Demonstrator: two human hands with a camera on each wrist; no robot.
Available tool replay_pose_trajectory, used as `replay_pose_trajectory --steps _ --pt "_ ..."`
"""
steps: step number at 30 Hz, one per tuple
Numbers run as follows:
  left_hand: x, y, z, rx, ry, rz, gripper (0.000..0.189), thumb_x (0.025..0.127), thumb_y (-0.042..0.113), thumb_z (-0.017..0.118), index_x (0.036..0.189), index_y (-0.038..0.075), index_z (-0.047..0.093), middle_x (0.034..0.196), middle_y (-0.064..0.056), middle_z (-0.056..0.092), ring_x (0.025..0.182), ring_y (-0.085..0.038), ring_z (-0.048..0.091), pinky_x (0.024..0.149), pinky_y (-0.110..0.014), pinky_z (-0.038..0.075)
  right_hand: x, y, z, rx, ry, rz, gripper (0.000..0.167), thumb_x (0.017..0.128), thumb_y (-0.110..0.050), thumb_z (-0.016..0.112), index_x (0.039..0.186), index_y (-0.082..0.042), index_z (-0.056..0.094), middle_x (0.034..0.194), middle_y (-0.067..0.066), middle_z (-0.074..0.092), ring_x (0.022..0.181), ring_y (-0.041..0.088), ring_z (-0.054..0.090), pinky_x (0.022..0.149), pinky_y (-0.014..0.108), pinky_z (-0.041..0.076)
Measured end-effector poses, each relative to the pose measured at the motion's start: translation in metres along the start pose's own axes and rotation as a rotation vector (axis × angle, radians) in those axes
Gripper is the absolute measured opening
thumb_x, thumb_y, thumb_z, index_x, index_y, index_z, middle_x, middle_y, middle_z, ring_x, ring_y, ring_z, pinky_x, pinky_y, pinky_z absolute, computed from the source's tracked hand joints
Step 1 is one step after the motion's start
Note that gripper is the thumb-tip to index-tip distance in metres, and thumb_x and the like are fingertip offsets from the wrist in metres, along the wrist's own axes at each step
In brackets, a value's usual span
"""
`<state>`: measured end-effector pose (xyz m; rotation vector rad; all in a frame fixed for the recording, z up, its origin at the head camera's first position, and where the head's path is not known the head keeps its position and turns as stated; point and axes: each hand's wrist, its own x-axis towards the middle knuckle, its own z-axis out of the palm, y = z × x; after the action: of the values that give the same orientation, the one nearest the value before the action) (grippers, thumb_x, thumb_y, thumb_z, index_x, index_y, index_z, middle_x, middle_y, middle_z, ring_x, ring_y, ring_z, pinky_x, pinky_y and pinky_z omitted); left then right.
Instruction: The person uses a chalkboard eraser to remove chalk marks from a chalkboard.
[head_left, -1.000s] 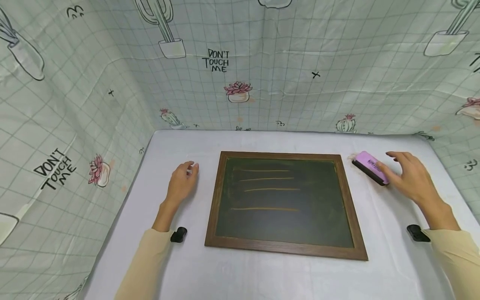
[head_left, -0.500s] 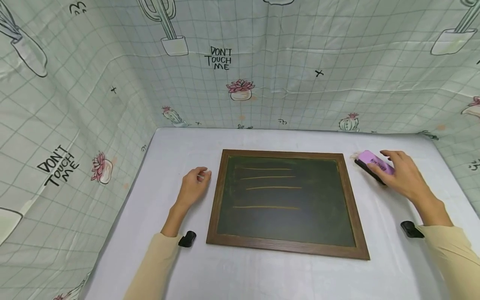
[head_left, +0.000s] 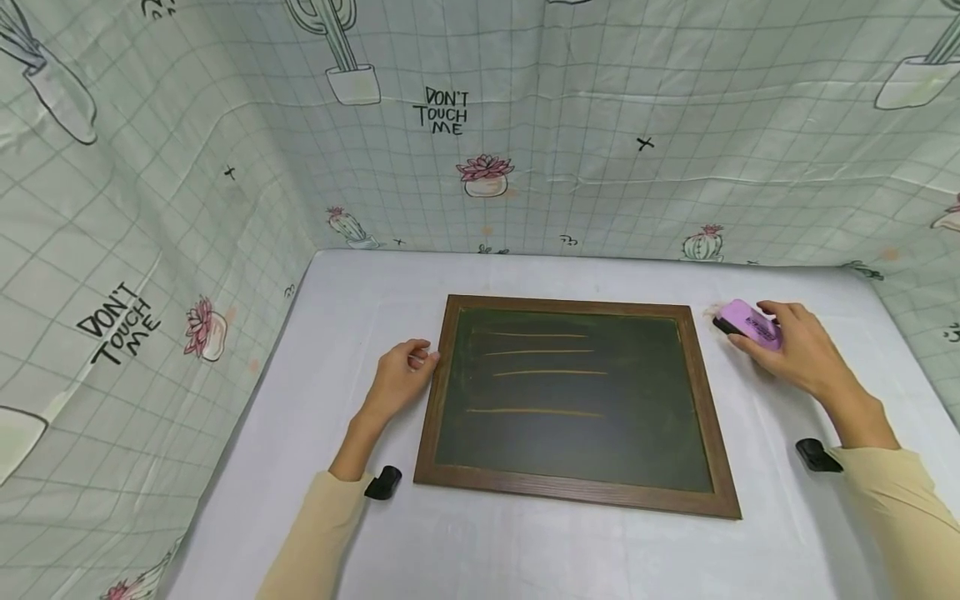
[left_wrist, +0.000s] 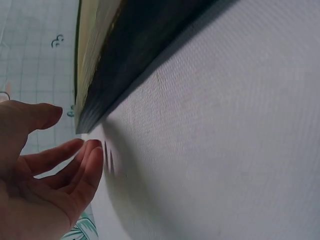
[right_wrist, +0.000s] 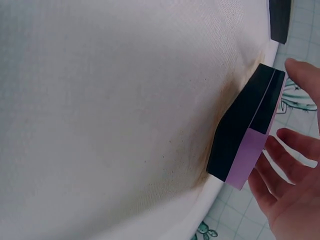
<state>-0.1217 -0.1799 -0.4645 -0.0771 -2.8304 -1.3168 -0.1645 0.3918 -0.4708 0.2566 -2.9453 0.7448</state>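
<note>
A chalkboard [head_left: 570, 450] with a brown wooden frame lies flat on the white table, bearing several yellow chalk lines [head_left: 550, 373]. My left hand [head_left: 401, 375] is at the frame's left edge in the head view, fingers loosely bent; the left wrist view shows its thumb and fingers [left_wrist: 90, 175] apart, with nothing between them. To the board's right lies a purple eraser [head_left: 752, 325] with a black underside, also in the right wrist view. My right hand [head_left: 810, 358] reaches over it, thumb along the near side, fingers [right_wrist: 285, 160] at its far side, loosely spread.
A brownish dust smudge [right_wrist: 220, 105] marks the cloth beside the eraser. Patterned cloth walls [head_left: 592, 125] with cactus drawings stand behind and at the sides of the table [head_left: 540, 550]. A black wrist device [head_left: 819, 456] sits at the right cuff.
My left hand has moved right, up to the board's frame. My right hand has moved left, closer over the eraser, which stays in place. The view has shifted slightly.
</note>
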Motion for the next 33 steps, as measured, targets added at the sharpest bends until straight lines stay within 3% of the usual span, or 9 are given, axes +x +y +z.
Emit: replay_pose_trajectory --steps 13,23,33 --pt "-0.0055 0.0079 0.0025 0.022 -0.081 0.003 0.040 0.096 0.010 0.071 0.125 -0.016 0.062 0.106 -0.026 0.066 0.092 -0.035 0.067 0.081 -0.047 0.055 0.0024 0.0019 0.0029 -0.039 -0.002 -0.025 0.066 0.090 -0.021 0.079 0.130 0.019 0.046 0.120 0.045 0.048 0.103 0.057 0.047 0.083 0.067 0.037" --pt "-0.0054 0.0051 0.0026 -0.025 -0.117 -0.058 0.046 0.095 0.009 0.074 0.131 -0.015 0.059 0.114 -0.026 0.066 0.097 -0.035 0.066 0.084 -0.046 0.054 0.0040 0.0027 0.0024 -0.072 -0.011 -0.041 0.063 0.090 -0.016 0.079 0.128 0.023 0.047 0.116 0.046 0.052 0.098 0.055 0.052 0.081 0.066 0.040" --pt "-0.0054 0.0026 0.0011 -0.065 -0.140 -0.097 0.049 0.095 0.012 0.075 0.135 -0.011 0.058 0.119 -0.026 0.066 0.100 -0.034 0.065 0.086 -0.047 0.054 0.0051 -0.0022 0.0033 -0.047 0.002 -0.061 0.062 0.088 -0.016 0.081 0.128 0.019 0.049 0.118 0.043 0.053 0.099 0.052 0.052 0.082 0.065 0.039"
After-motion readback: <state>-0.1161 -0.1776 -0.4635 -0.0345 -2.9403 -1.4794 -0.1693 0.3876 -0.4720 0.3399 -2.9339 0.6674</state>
